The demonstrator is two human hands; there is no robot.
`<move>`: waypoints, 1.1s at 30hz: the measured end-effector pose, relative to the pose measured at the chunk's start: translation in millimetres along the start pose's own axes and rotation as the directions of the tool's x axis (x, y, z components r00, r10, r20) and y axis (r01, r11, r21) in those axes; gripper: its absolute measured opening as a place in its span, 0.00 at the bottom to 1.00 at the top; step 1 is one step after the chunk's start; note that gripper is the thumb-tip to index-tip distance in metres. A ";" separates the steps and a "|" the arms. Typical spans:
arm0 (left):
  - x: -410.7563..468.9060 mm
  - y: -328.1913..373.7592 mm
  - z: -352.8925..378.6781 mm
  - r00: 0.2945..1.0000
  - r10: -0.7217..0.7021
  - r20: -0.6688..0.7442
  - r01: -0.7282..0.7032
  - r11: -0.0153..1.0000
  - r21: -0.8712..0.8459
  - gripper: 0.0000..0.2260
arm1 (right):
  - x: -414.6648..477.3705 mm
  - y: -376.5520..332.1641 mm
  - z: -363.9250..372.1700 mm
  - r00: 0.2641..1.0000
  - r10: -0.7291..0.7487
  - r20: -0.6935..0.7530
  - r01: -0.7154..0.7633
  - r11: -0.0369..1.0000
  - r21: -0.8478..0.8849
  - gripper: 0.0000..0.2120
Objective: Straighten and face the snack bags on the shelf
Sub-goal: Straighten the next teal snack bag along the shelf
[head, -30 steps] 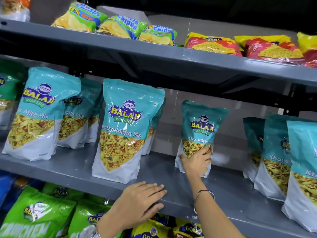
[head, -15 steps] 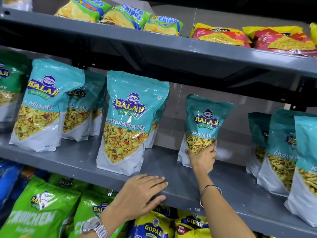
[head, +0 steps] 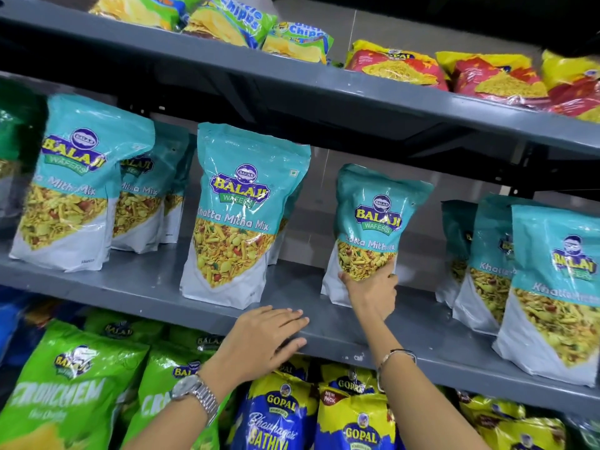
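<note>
Teal Khatta Mitha Mix bags stand in rows on the grey middle shelf (head: 152, 284). My right hand (head: 373, 293) grips the lower front of one bag (head: 378, 219) set back near the shelf's rear, fingers wrapped around its bottom right corner. A larger-looking bag (head: 240, 216) stands upright at the shelf front to its left. My left hand (head: 266, 336) lies flat on the shelf's front edge, fingers spread, holding nothing. More teal bags stand at the left (head: 71, 190) and right (head: 552, 287).
The upper shelf (head: 292, 82) carries green chips bags (head: 227, 21) and red-yellow bags (head: 399, 66) lying flat. Below, green Crunchem bags (head: 71, 394) and blue-yellow Gopal bags (head: 354, 420) fill the lower shelf. A gap of bare shelf lies behind my left hand.
My right hand has shifted its hold on the set-back bag, which now stands slightly more forward and upright. The left hand has stayed on the shelf edge.
</note>
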State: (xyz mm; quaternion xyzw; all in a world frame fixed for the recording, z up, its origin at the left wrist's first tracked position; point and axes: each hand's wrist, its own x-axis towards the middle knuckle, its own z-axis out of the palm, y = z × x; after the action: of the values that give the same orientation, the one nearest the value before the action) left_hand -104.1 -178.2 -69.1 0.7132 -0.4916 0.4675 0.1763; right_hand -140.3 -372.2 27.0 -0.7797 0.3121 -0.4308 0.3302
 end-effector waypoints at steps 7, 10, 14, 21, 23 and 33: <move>0.7 0.5 -0.7 1.000 0.004 -0.024 -0.004 1.000 0.009 0.17 | -32.0 -2.5 -27.1 1.000 -0.003 -0.020 0.002 0.999 -0.045 0.49; 0.3 1.1 -1.1 0.999 0.011 -0.047 -0.011 1.000 0.007 0.20 | -43.9 -3.6 -36.6 0.999 0.001 -0.038 -0.003 0.998 -0.064 0.50; 1.3 1.8 0.2 0.999 0.006 -0.049 -0.006 1.000 0.001 0.19 | -59.7 -5.6 -47.9 0.998 -0.015 -0.062 0.009 0.995 -0.097 0.49; 2.0 0.5 1.8 0.999 -0.004 -0.035 0.004 1.000 0.002 0.20 | -80.3 -11.7 -59.1 0.996 -0.012 -0.083 0.003 0.993 -0.115 0.48; 1.9 0.5 1.6 0.999 -0.001 -0.039 0.001 1.000 0.001 0.23 | -84.2 -12.6 -61.5 0.997 -0.015 -0.081 0.005 0.993 -0.120 0.48; 2.2 0.7 1.7 0.999 -0.003 -0.042 0.002 1.000 -0.020 0.27 | -93.2 -13.5 -73.1 0.997 -0.020 -0.072 0.011 0.991 -0.133 0.48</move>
State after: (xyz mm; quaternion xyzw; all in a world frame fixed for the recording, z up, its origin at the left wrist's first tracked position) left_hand -103.8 -180.9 -68.2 0.7020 -0.4916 0.4772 0.1943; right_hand -242.2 -310.4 24.3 -0.7861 0.3458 -0.4397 0.2628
